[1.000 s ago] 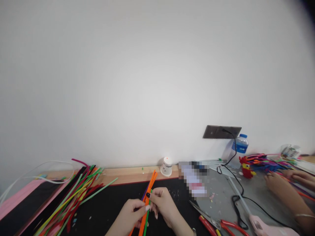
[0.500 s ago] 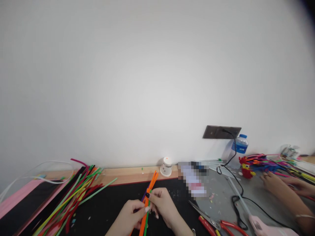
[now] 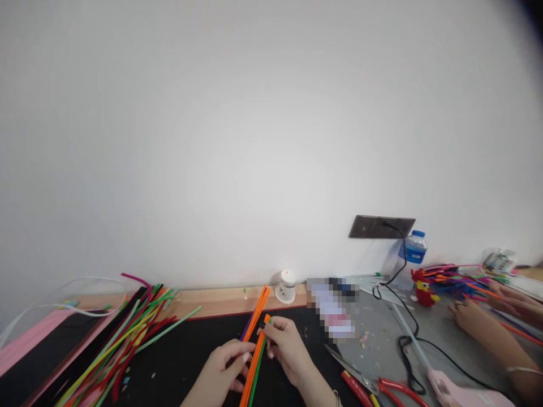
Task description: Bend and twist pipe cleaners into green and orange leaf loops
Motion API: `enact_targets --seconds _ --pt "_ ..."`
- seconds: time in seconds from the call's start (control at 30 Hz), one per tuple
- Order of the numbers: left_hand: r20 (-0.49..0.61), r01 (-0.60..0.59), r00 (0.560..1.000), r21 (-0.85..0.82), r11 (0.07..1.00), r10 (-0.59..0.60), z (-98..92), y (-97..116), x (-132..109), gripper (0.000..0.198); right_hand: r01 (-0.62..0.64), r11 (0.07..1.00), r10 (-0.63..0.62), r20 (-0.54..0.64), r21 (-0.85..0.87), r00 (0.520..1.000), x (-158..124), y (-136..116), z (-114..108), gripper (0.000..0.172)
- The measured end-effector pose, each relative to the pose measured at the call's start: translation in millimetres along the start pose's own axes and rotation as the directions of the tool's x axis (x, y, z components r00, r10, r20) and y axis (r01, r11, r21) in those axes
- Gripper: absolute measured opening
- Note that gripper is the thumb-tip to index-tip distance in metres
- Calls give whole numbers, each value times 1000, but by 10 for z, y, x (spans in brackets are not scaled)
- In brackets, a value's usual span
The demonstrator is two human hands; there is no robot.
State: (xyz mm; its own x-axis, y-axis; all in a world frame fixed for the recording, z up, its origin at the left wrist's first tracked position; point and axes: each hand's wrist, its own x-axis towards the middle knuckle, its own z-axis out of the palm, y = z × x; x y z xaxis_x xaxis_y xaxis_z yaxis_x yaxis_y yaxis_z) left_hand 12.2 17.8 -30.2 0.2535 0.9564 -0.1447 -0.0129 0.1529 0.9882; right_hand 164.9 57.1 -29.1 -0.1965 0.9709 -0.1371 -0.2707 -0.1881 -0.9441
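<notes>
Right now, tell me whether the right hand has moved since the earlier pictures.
Yes: the right hand has shifted slightly forward and rightward, closer to the white cup.

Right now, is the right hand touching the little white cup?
Apart. The head view shows a strip of black mat between the right hand and the white cup.

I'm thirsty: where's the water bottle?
In the head view, the water bottle stands at right by the wall, below the right end of the socket panel and behind the red figure.
</notes>
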Motion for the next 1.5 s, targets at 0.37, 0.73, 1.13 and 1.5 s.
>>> enact_targets --seconds 0.37,0.73,1.13,1.5 --pt "54 67 997 -55 996 -64 -8 -117 -65 47 53 989 -30 -162 141 986 59 -29 -140 27" --pt "63 -54 997 138 989 46 17 -101 -107 42 70 978 -29 -209 195 978 65 -56 -153 25" --pt "104 -83 993 364 928 49 53 37 -165 48 78 972 -31 -207 223 978 68 -54 -143 23" --pt "64 -47 998 372 927 24 111 48 -187 41 81 972 -33 -212 222 977 89 -36 -161 24"
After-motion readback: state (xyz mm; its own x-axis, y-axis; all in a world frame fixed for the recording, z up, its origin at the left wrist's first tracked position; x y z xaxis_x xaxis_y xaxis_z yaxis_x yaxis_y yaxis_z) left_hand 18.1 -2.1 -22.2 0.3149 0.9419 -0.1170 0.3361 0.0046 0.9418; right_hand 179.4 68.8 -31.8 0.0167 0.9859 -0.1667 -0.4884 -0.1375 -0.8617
